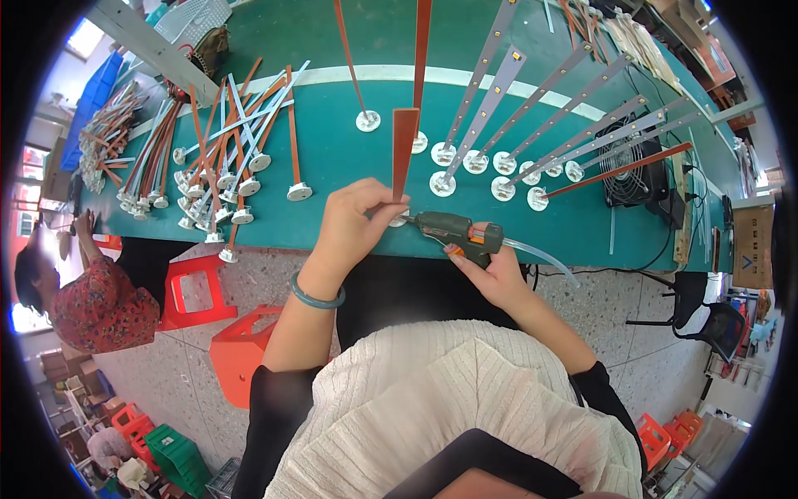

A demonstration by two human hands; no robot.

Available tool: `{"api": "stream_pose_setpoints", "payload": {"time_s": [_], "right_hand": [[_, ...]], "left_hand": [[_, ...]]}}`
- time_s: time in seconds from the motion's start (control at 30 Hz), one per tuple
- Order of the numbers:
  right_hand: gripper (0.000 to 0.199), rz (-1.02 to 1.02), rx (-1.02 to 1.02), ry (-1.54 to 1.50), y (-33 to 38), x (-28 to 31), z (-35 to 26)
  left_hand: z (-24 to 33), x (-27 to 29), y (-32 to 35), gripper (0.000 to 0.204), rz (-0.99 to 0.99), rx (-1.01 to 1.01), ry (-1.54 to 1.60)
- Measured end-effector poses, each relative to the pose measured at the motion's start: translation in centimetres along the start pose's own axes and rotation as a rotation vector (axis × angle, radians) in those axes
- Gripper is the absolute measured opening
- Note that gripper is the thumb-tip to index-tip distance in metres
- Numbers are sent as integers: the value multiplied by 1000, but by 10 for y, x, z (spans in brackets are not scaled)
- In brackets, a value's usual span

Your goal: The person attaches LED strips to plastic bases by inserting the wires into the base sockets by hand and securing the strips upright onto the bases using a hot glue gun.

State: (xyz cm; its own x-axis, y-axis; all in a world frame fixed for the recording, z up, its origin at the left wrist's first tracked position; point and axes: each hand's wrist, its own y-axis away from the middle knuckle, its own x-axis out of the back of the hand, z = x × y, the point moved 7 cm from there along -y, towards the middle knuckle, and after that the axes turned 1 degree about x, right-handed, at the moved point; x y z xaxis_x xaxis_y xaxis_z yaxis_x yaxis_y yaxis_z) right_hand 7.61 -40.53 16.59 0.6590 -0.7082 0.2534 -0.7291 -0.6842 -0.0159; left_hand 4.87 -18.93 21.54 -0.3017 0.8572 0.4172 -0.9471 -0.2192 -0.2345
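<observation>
My left hand (356, 220) is closed, thumb and fingers pinching the lower end of an upright reddish-brown strip (403, 154). That end stands at a white round base (399, 219), mostly hidden by my fingers. In my right hand (497, 279) is a dark green glue gun (447, 226), gripped by its handle. Its nozzle points left and meets the foot of the strip; whether it touches, I cannot tell. A translucent glue stick (544, 256) sticks out from the gun's back. Just beyond, several LED strips (490, 112) stand upright in white round bases (442, 184).
To the left lies a heap of strips with white bases (241, 187). A black fan (628, 170) stands at the right of the green table (332, 224), with cables near it. Red stools (241, 353) stand on the floor at left, where another person (104, 291) sits.
</observation>
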Motion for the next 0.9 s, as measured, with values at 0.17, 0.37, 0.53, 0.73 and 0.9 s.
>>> {"api": "stream_pose_setpoints", "payload": {"time_s": [0.17, 0.37, 0.53, 0.73, 0.9], "right_hand": [[23, 26, 13, 175, -5, -4, 4], [26, 55, 4, 235, -7, -4, 2], [28, 75, 33, 235, -6, -4, -2], [28, 91, -9, 193, -4, -3, 0], [26, 114, 80, 264, -5, -3, -9]], "left_hand": [[-2, 1, 2, 11, -21, -8, -2], [-3, 1, 3, 11, -8, -23, -9], [-1, 2, 4, 11, -17, -9, -23], [0, 1, 3, 12, 17, 6, 21], [1, 2, 4, 12, 14, 26, -3]]}}
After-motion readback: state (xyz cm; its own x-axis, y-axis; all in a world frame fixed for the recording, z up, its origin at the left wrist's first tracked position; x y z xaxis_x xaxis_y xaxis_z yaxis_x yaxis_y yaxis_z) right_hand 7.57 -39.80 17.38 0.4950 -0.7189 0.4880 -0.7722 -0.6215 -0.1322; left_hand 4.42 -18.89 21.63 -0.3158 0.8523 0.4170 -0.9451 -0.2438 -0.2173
